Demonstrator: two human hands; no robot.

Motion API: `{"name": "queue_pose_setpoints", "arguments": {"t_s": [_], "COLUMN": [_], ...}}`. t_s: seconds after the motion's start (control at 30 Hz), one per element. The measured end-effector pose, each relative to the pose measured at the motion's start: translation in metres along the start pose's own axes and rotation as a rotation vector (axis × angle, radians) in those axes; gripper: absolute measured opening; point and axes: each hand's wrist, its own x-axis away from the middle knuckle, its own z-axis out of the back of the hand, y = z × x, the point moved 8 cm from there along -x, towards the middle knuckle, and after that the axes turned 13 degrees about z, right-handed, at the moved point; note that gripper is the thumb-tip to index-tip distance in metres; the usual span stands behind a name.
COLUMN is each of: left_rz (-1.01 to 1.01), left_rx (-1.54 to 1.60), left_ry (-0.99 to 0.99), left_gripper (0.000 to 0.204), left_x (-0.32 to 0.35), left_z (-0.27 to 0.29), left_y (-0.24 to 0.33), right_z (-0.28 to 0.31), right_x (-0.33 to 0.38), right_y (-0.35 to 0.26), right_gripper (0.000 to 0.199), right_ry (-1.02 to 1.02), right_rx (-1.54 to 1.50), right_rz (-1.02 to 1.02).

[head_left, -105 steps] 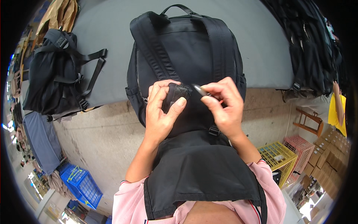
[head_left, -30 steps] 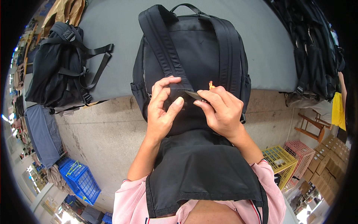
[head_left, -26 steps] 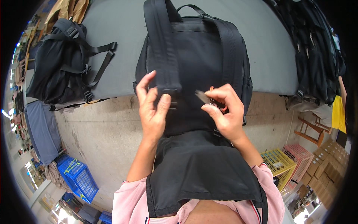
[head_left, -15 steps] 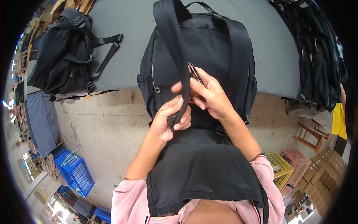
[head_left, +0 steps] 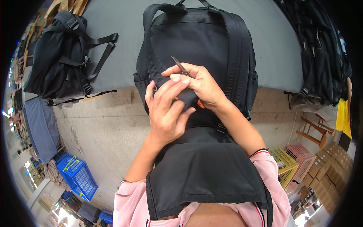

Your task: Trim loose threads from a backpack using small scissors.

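A black backpack (head_left: 189, 45) lies on the grey table in front of me, its shoulder straps facing up. My left hand (head_left: 166, 108) is wrapped around the lower part of the left shoulder strap (head_left: 149, 41), which bends under my fingers. My right hand (head_left: 200, 83) meets it at the strap and holds small metal thread snips (head_left: 180, 66), whose blades point up and left. An orange-red bit of the snips' handle (head_left: 200, 104) shows under my right palm. The right shoulder strap (head_left: 236, 56) lies flat along the bag. My fingers hide the strap's end.
Another black backpack (head_left: 56, 56) with loose webbing lies on the table (head_left: 113, 15) at the left. Several black bags (head_left: 321, 49) are heaped at the right edge. On the floor are a blue crate (head_left: 77, 176), yellow and pink crates (head_left: 300, 160), a wooden stool (head_left: 314, 130) and cardboard boxes (head_left: 327, 176).
My left hand has turned over, back of the hand up, and folded the strap down against the bag. My right hand with the snips has shifted left toward it.
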Motion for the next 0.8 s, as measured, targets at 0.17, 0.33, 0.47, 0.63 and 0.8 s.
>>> {"name": "queue_pose_setpoints", "arguments": {"t_s": [0.17,0.33,0.47,0.63,0.8], "left_rz": [0.511,0.628,0.617,0.543,0.535], "left_rx": [0.697,1.009,0.977,0.840,0.826], "left_ry": [-0.126,-0.236,-0.220,-0.228,-0.242], "left_gripper": [0.022,0.025,0.026,0.026,0.027], "left_x": [-0.005,-0.001,-0.003,-0.005,-0.006], "left_z": [-0.006,-0.023,-0.019,-0.017,-0.017], "left_y": [-0.045,-0.053,-0.052,-0.050,-0.049], "right_z": [0.035,0.019,0.015,0.004,0.000], "right_x": [0.042,0.047,0.050,0.041,0.042], "right_y": [-0.021,-0.049,-0.071,-0.077,-0.080], "right_gripper": [0.019,0.032,0.027,0.026,0.027], "right_ry": [0.435,0.199,0.100,-0.059,-0.067], "right_rx": [0.301,0.738,0.940,1.081,1.165], "right_rz": [0.112,0.226,0.441,0.440,0.580]}}
